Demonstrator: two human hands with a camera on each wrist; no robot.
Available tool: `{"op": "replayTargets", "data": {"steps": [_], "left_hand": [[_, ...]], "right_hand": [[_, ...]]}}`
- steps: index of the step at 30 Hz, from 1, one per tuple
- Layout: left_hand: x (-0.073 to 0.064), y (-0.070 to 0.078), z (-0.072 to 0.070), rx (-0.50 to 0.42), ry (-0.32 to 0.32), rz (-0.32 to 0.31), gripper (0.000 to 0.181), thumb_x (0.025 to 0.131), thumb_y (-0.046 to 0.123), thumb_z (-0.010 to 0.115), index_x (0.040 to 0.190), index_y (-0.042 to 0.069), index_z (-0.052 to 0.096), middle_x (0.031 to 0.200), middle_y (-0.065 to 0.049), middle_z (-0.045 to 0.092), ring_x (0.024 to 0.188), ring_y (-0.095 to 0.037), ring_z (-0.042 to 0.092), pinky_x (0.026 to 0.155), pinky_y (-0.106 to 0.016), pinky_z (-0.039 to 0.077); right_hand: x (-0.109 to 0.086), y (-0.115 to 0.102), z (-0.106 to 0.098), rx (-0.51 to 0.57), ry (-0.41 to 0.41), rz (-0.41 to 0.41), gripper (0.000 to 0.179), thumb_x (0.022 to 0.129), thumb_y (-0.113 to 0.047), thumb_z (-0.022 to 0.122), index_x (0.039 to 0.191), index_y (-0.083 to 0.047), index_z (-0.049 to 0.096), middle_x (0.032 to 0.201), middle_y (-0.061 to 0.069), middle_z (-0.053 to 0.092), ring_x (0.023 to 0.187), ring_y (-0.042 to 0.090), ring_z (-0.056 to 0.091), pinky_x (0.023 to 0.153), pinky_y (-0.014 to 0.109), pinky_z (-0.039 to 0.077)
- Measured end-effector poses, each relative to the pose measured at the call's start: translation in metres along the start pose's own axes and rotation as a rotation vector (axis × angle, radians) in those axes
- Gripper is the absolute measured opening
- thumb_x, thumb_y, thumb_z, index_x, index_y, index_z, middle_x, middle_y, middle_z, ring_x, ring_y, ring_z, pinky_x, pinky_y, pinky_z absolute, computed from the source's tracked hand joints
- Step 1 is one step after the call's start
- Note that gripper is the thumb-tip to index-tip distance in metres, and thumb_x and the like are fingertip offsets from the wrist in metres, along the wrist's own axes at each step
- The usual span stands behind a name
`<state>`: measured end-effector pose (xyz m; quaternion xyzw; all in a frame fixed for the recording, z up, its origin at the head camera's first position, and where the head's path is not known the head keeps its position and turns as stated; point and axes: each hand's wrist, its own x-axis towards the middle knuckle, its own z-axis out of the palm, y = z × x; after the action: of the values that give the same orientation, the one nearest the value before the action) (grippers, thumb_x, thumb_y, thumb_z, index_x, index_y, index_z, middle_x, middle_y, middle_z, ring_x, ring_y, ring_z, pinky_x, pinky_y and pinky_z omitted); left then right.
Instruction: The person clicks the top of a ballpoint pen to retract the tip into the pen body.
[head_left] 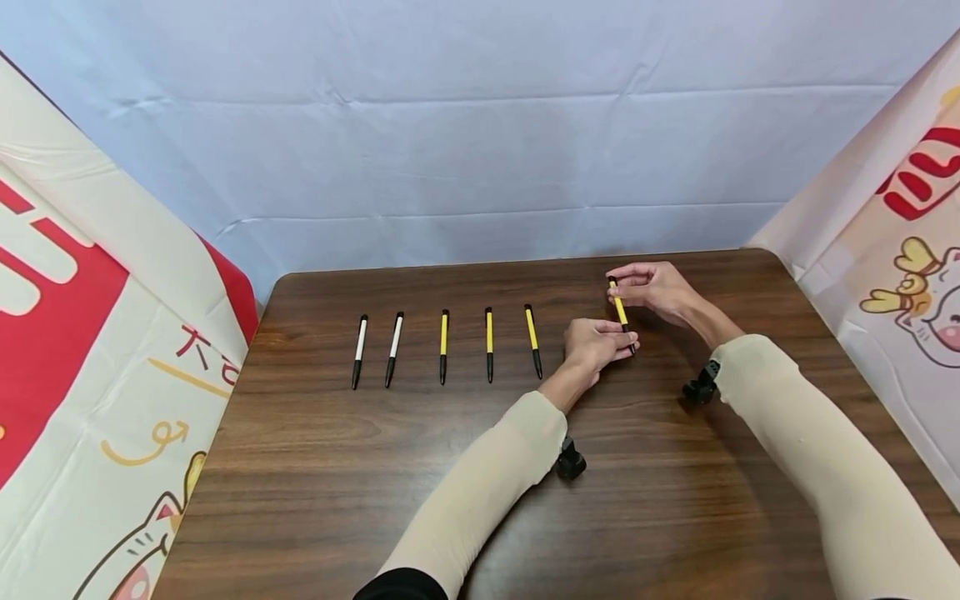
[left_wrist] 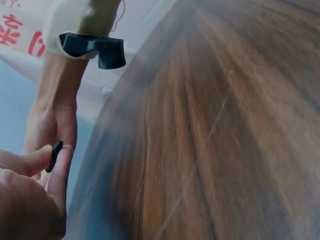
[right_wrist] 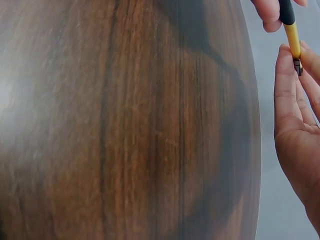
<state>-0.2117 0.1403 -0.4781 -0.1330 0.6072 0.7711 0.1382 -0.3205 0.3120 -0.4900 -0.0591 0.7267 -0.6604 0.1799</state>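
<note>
Both hands hold one yellow pen (head_left: 619,307) with black ends, tilted over the right part of the table. The left hand (head_left: 594,343) pinches its black lower end between thumb and fingers; that black tip (left_wrist: 54,156) pokes out in the left wrist view. At the clip end, the right hand (head_left: 654,288) has thumb and fingers about the pen, as the right wrist view shows around the yellow barrel (right_wrist: 293,41). Left of the hands, three yellow pens (head_left: 532,340) and two white pens (head_left: 395,348) lie in a spaced row, black grips toward the person.
The brown wooden table (head_left: 337,483) ends at a pale cloth backdrop (head_left: 480,150). Printed banners (head_left: 60,333) hang at the left and right sides. Each wrist wears a black camera mount (head_left: 570,460) by the cream sleeve cuff.
</note>
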Motion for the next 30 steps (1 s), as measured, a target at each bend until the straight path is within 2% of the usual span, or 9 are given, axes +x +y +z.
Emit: {"op": "replayTargets", "data": {"steps": [4, 8, 12, 19, 25, 30], "left_hand": [[0.0, 0.002, -0.007, 0.02, 0.011, 0.015, 0.012, 0.09, -0.009, 0.079, 0.101, -0.011, 0.076, 0.083, -0.016, 0.079, 0.085, -0.032, 0.08, 0.074, -0.035, 0.066], [-0.001, 0.003, -0.014, 0.04, 0.027, 0.015, 0.008, 0.091, -0.008, 0.078, 0.098, -0.011, 0.077, 0.083, -0.014, 0.079, 0.086, -0.032, 0.08, 0.074, -0.035, 0.066], [-0.003, 0.004, -0.021, 0.103, 0.043, 0.015, 0.005, 0.091, -0.008, 0.079, 0.095, -0.01, 0.077, 0.081, -0.012, 0.078, 0.084, -0.03, 0.08, 0.071, -0.033, 0.066], [-0.002, 0.008, -0.033, 0.31, 0.062, 0.038, 0.007, 0.09, 0.001, 0.083, 0.093, -0.005, 0.081, 0.078, -0.009, 0.078, 0.074, -0.024, 0.08, 0.062, -0.026, 0.064], [0.0, 0.014, -0.046, 0.489, 0.036, 0.076, 0.01, 0.091, 0.005, 0.084, 0.095, -0.003, 0.082, 0.078, -0.01, 0.079, 0.066, -0.019, 0.078, 0.057, -0.022, 0.061], [0.002, 0.014, -0.053, 0.581, 0.046, 0.097, 0.009, 0.089, 0.006, 0.086, 0.089, -0.002, 0.082, 0.072, -0.009, 0.078, 0.059, -0.018, 0.076, 0.054, -0.023, 0.061]], "right_hand": [[0.004, -0.002, 0.006, -0.008, -0.001, -0.006, 0.038, 0.095, 0.0, 0.078, 0.131, 0.003, 0.069, 0.097, 0.004, 0.08, 0.091, 0.017, 0.077, 0.082, 0.033, 0.065], [0.007, -0.002, 0.014, -0.03, -0.017, -0.011, 0.044, 0.095, -0.001, 0.078, 0.136, 0.008, 0.064, 0.098, 0.004, 0.08, 0.092, 0.017, 0.078, 0.083, 0.033, 0.065], [0.009, -0.001, 0.021, -0.06, -0.026, -0.01, 0.05, 0.094, -0.001, 0.08, 0.138, 0.012, 0.06, 0.097, 0.004, 0.08, 0.092, 0.017, 0.078, 0.082, 0.032, 0.065], [0.011, 0.002, 0.033, -0.087, -0.049, -0.049, 0.051, 0.094, -0.001, 0.08, 0.138, 0.013, 0.059, 0.098, 0.003, 0.08, 0.09, 0.015, 0.078, 0.081, 0.029, 0.065], [0.016, 0.005, 0.044, -0.097, -0.031, -0.058, 0.053, 0.093, -0.002, 0.082, 0.138, 0.014, 0.059, 0.096, 0.002, 0.08, 0.088, 0.014, 0.078, 0.08, 0.03, 0.065], [0.019, 0.01, 0.051, -0.131, -0.023, -0.05, 0.054, 0.092, -0.005, 0.083, 0.138, 0.011, 0.061, 0.096, 0.001, 0.08, 0.088, 0.012, 0.077, 0.08, 0.029, 0.065]]}}
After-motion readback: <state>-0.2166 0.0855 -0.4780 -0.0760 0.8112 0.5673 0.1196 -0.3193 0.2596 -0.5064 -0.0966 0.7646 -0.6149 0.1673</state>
